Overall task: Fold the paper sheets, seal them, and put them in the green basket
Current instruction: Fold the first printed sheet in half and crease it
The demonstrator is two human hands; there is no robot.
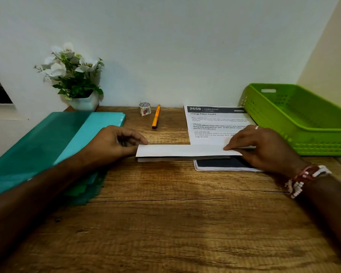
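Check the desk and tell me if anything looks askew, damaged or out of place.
Nothing stands out. Both hands, left and right, press the folded sheet flat on the table. The tape roll, pen, printed sheet and empty green basket sit tidily.

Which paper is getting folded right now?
The plain white folded paper pinched between the left hand and right hand. The printed sheet behind lies flat.

Dim, soft light; wide-angle bending at edges (foreground arms shadowed).
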